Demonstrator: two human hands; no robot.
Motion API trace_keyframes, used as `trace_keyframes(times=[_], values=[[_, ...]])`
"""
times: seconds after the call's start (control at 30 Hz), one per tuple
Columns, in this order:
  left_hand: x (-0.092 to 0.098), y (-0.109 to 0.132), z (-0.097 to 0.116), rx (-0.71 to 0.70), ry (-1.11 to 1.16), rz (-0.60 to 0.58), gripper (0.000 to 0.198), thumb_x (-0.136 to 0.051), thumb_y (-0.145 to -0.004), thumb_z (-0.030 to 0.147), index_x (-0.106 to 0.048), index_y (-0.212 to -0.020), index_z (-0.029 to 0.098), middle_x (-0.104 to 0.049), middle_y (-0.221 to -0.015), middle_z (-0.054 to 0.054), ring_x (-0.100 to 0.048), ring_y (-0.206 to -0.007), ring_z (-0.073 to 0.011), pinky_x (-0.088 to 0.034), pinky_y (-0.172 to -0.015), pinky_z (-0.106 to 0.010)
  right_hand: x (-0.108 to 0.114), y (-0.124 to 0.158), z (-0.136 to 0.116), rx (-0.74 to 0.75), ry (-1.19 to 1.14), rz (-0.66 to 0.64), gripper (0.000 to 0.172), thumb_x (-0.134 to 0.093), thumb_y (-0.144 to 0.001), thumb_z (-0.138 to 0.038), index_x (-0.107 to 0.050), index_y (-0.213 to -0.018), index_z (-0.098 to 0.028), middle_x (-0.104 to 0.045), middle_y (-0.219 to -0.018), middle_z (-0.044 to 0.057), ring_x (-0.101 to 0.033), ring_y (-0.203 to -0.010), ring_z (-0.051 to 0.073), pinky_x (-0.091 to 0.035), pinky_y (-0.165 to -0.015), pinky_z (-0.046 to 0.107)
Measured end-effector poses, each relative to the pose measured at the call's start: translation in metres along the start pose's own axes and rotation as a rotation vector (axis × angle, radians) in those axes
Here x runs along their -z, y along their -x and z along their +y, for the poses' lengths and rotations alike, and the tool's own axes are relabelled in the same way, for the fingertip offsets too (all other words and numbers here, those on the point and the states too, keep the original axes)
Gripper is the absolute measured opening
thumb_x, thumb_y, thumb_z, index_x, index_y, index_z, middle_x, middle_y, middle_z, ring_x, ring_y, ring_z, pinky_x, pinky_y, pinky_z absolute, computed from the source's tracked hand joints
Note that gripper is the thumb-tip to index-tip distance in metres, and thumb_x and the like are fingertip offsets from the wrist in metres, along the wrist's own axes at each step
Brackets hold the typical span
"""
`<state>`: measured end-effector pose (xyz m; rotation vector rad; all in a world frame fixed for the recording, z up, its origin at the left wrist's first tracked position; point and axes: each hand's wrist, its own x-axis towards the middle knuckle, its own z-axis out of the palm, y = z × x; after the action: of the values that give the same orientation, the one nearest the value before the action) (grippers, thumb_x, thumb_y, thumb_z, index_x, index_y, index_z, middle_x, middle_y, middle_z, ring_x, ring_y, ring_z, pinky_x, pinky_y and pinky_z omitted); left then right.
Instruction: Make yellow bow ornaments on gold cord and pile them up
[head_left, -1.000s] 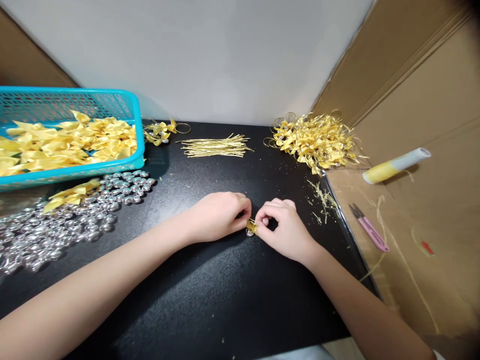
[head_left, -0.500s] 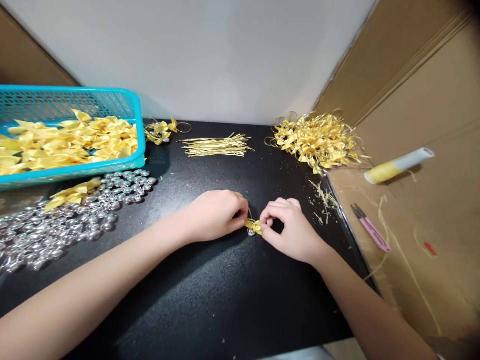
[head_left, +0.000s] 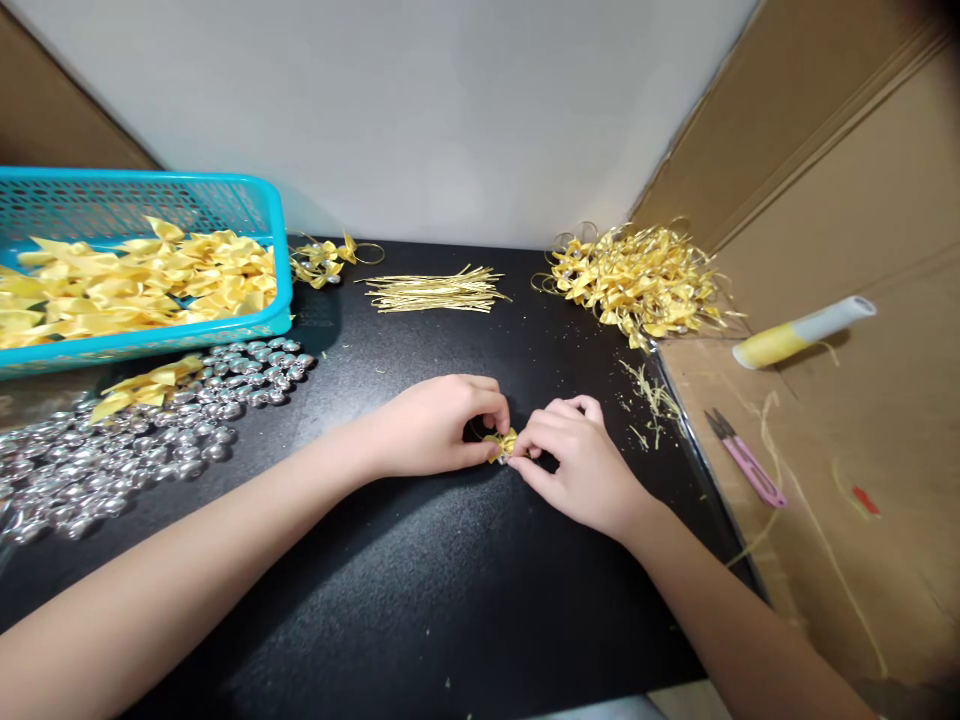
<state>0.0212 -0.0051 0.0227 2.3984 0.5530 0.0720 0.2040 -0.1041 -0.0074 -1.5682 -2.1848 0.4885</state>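
Between my two hands, low over the black tabletop, is a yellow ribbon bow with a silver bell or bead at its lower side. My left hand pinches the bow's left side with thumb and fingers. From the right, my right hand closes thumb and forefinger on its other side. The fingers cover much of the bow. Beyond the hands lies a bundle of gold cords, and a heap of yellow bows with gold loops sits at the back right.
A turquoise basket of yellow ribbon bows stands at the left. Silver bells or beads spread before it. A few looped bows lie beside it. Thread scraps, pink-handled snips and a thread cone are at the right.
My right hand has shifted slightly left, nearer my left hand. The left fingers have moved a little right over the bow, which has turned somewhat between them.
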Motion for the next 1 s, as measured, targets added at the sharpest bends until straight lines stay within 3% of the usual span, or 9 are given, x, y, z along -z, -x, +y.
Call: trace_keyframes(times=[0.27, 0.63, 0.83, 1.0], values=[[-0.0050, 0.0026, -0.0004, -0.058, 0.047, 0.040, 0.010, -0.066, -0.080, 0.017, -0.067, -0.091, 0.016, -0.064, -0.089, -0.003, -0.060, -0.082, -0.0155, -0.044, -0.072, -0.024, 0.0055, 0.0014, -0.0012, -0.010, -0.091, 0.009, 0.013, -0.064, -0.085, -0.018, -0.059, -0.073, -0.021, -0.063, -0.073, -0.004, -0.053, -0.077, 0.014, -0.027, -0.085, 0.036], [-0.0004, 0.0035, 0.0002, -0.123, 0.129, 0.056, 0.014, -0.063, -0.076, 0.010, -0.069, -0.087, 0.017, -0.069, -0.089, -0.003, -0.062, -0.085, -0.0159, -0.046, -0.076, -0.025, 0.0091, -0.0009, -0.0058, 0.047, -0.161, 0.142, 0.014, -0.061, -0.089, -0.022, -0.060, -0.076, -0.022, -0.069, -0.078, -0.001, -0.059, -0.078, 0.016, -0.034, -0.082, 0.036], [0.0029, 0.0042, -0.0012, -0.071, 0.185, 0.061, 0.028, -0.058, -0.071, 0.002, -0.070, -0.091, 0.017, -0.072, -0.086, 0.000, -0.060, -0.072, -0.0112, -0.044, -0.064, -0.020, 0.0067, -0.0034, -0.0038, 0.044, -0.105, 0.159, 0.012, -0.062, -0.089, -0.020, -0.061, -0.077, -0.022, -0.071, -0.083, -0.001, -0.059, -0.079, 0.016, -0.033, -0.083, 0.036], [-0.0025, 0.0037, -0.0024, -0.020, 0.317, 0.093, 0.020, -0.060, -0.077, 0.011, -0.066, -0.096, 0.015, -0.073, -0.082, 0.000, -0.054, -0.061, -0.0081, -0.041, -0.058, -0.019, 0.0084, -0.0032, -0.0011, 0.028, -0.082, 0.137, 0.011, -0.062, -0.089, -0.021, -0.062, -0.078, -0.023, -0.071, -0.081, -0.001, -0.059, -0.080, 0.017, -0.032, -0.083, 0.037]])
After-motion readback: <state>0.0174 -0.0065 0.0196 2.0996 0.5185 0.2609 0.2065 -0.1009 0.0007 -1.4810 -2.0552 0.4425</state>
